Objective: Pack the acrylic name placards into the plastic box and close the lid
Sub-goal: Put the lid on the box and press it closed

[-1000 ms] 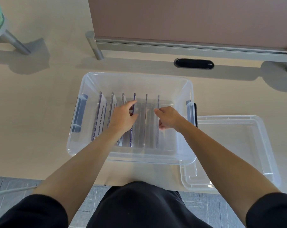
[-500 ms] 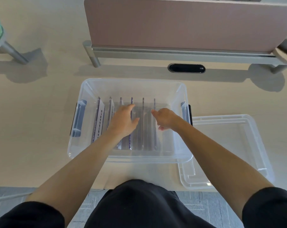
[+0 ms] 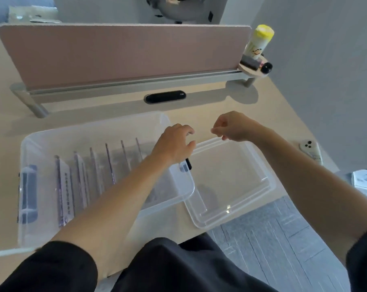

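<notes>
The clear plastic box (image 3: 94, 126) stands open on the table at the left. Several acrylic name placards (image 3: 61, 186) stand upright in a row inside it. The clear lid (image 3: 231, 175) lies flat on the table just right of the box, its near corner past the table's edge. My left hand (image 3: 174, 144) hovers over the box's right end beside the lid's far left corner, fingers curled apart and holding nothing. My right hand (image 3: 235, 126) is at the lid's far rim with fingers curled close together. Whether it grips the rim is unclear.
A pink divider panel (image 3: 123, 55) runs along the back of the table, with a black oval grommet (image 3: 165, 97) in front of it. A yellow-capped bottle (image 3: 259, 42) stands on a small shelf at the back right. A phone (image 3: 310, 149) and papers (image 3: 365, 182) lie at the right.
Both hands have come out from among the placards and moved right to the lid's far edge. The view has swung to the right.
</notes>
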Demonstrator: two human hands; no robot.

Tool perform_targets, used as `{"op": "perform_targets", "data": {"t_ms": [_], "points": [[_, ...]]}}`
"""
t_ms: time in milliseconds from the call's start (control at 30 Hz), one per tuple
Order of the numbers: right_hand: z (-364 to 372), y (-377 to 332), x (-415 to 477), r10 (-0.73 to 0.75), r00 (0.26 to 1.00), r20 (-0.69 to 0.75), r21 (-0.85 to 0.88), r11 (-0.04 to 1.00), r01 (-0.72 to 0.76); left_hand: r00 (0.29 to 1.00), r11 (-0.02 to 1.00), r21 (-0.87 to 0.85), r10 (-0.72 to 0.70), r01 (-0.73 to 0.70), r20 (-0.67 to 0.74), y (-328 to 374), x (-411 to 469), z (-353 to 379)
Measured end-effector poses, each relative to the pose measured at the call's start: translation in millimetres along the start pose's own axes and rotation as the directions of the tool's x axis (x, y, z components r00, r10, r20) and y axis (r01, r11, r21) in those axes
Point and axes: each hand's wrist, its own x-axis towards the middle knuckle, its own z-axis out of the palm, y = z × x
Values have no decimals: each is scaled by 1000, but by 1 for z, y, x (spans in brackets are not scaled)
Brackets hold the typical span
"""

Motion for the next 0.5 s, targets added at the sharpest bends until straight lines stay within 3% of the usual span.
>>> {"op": "perform_targets", "data": {"t_ms": [133, 300, 367, 500], "points": [[1, 59, 33, -13, 998, 55, -103, 994, 18, 980, 985, 169, -57, 24, 192, 25, 52, 34], [17, 126, 101, -62, 973, 224, -176, 979, 103, 853, 894, 407, -354, 187, 385, 26, 121, 81], [29, 142, 129, -124, 950, 288, -235, 952, 195, 793, 846, 464, -464, 263, 395, 13, 137, 105], [51, 156, 174, -240, 900, 364, -328, 871, 365, 755, 767, 502, -586, 400, 293, -11, 143, 146]]}}
